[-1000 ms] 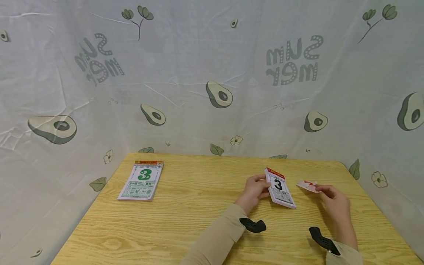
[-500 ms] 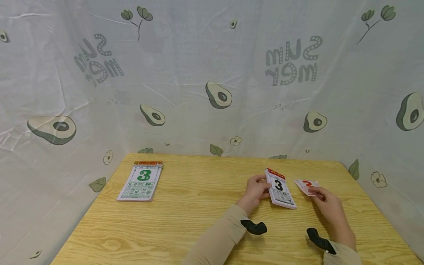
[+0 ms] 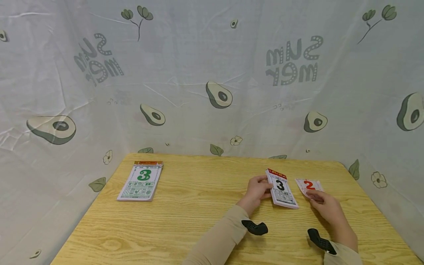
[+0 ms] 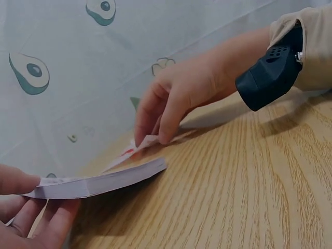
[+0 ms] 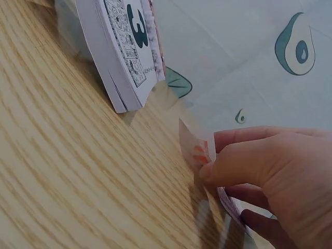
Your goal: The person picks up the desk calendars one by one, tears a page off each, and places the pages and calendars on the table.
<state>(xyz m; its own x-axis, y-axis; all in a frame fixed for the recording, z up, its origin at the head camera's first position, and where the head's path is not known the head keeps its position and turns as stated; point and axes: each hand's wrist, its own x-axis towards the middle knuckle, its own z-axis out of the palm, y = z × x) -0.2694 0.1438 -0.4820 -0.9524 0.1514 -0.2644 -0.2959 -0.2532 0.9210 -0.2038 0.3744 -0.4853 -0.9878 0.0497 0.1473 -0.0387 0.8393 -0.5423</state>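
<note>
So the left hand (image 3: 256, 191) has hold of a small tear-off calendar pad (image 3: 283, 191), the one with a black 3 and a red strip along the top. Thumb's on top, fingers underneath, gripping the left edge. It's over the right half of the wooden surface (image 3: 198, 206), tilted a bit, and in the left wrist view you can see the near edge is lifted, with a shadow below.

Right hand (image 3: 329, 209) is just beside it, pinching a loose paper sheet (image 3: 308, 184) with a red 2 on it — thumb on the printed face, fingers behind, so pretty much closed up on the paper's near edge. The sheet is just right of the pad, not touching it. Can't tell how much of it rests on the surface. There's also a pale papery edge (image 5: 228, 202) under those fingers, but I can't tell whether it's the same sheet.

Well apart, over at the back left, a bigger calendar (image 3: 140, 182) with a green 3 lies flat. Behind everything hangs a whitish cloth (image 3: 185, 73) with avocados, leaves and backwards "summer" lettering. Beige sleeves (image 3: 215, 239), black wrist gadgets (image 3: 255, 227) on both arms.
</note>
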